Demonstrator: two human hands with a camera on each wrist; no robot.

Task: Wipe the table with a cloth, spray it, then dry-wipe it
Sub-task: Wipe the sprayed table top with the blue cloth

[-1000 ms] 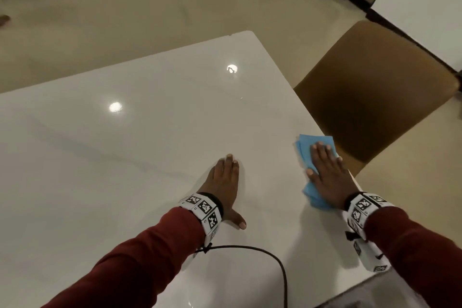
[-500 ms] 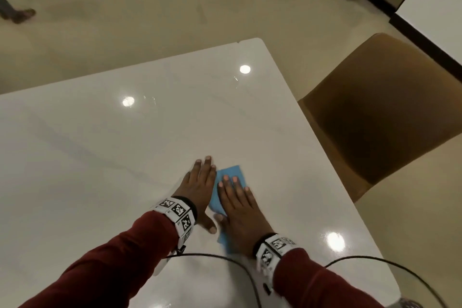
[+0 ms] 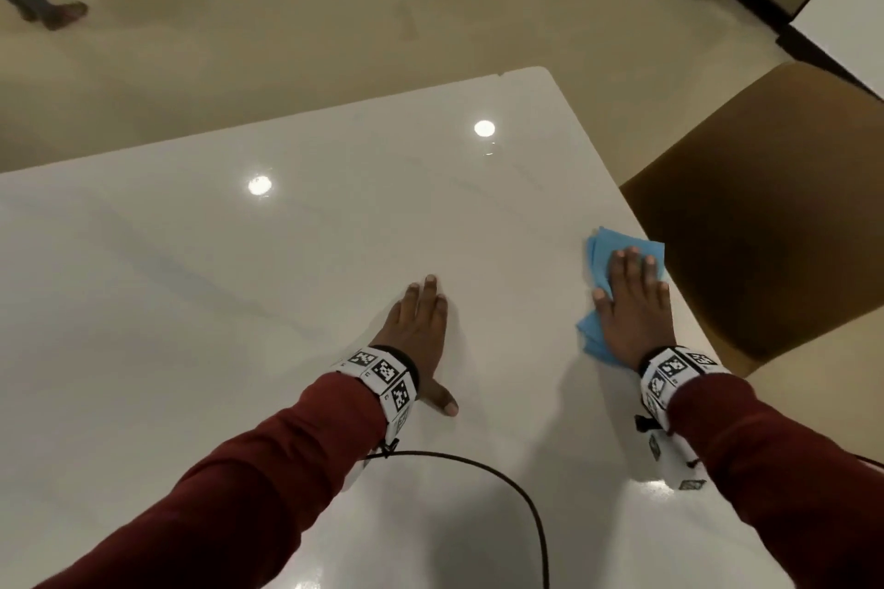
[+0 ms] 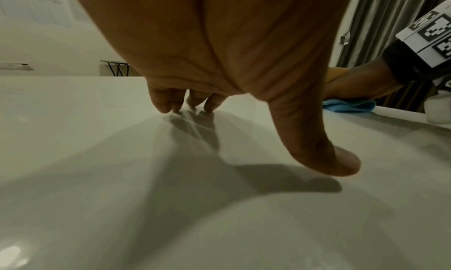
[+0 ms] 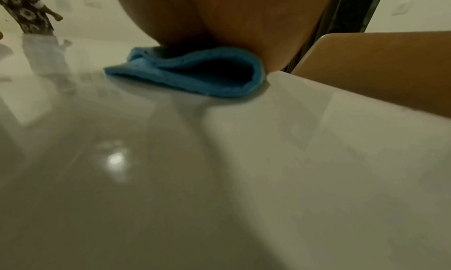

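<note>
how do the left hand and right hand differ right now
The left hand rests on the bare white table; the right hand presses the blue cloth. The left hand sits mid-table; the right hand is at the edge beside the brown chair. Both lie flat with straight fingers.

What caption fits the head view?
Right hand presses a folded blue cloth at the glossy white table edge; left hand rests flat.

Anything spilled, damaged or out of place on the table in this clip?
Nothing stands out. The right hand presses the folded blue cloth flat at the table's right edge, one corner slightly overhanging; the left hand rests flat on the bare surface. No spill or damage shows.
</note>
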